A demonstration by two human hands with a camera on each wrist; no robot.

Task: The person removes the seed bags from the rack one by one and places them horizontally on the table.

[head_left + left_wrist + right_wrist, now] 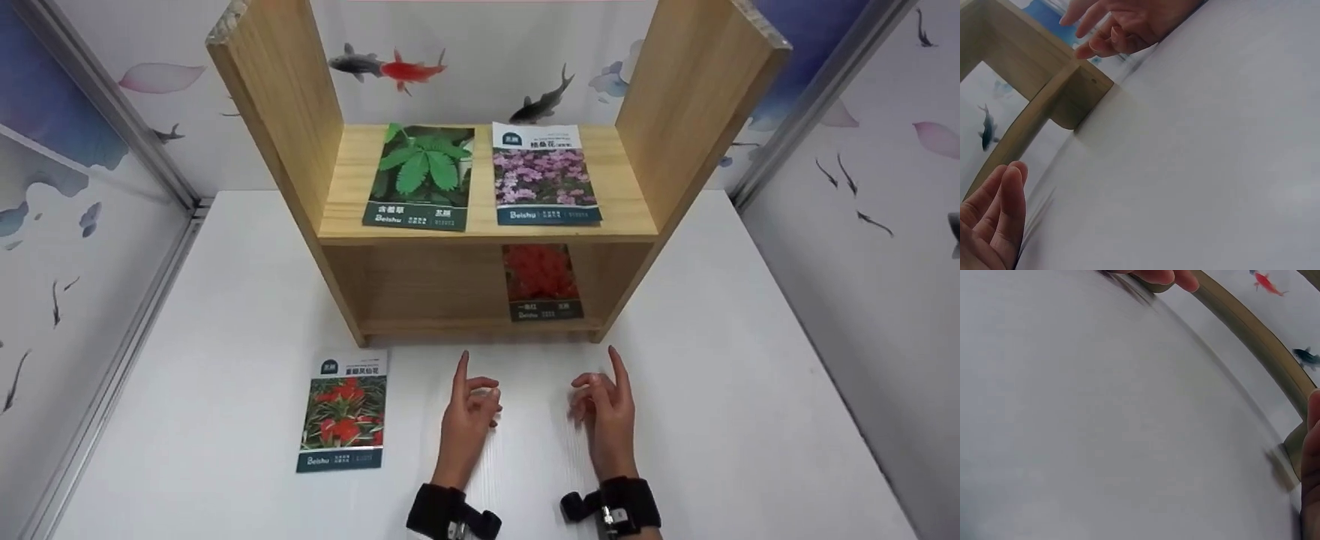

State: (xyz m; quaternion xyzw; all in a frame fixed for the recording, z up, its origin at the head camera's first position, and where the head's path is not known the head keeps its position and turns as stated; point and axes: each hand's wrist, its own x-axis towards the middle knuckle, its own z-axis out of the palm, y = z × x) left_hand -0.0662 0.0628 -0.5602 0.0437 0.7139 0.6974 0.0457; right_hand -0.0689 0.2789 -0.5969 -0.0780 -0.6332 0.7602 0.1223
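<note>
My left hand [468,420] is over the white table in front of a wooden shelf [480,237], its index finger pointing forward and its other fingers loosely bent, holding nothing. Across from it, my right hand [609,416] has a similar pose and is also without any object. To the left of my left hand, a seed packet with red flowers [343,412] lies flat on the table. On the upper board rest a green-leaf packet [421,176] and a pink-flower packet [545,174]. A red-flower packet [541,281] lies on the lower board, at the right.
The shelf's tall side panels [277,97] rise at left and right. White table surface [750,420] surrounds the shelf's front. Walls printed with fish and petals [862,150] enclose the table on the sides and back. Each wrist wears a black strap [630,504].
</note>
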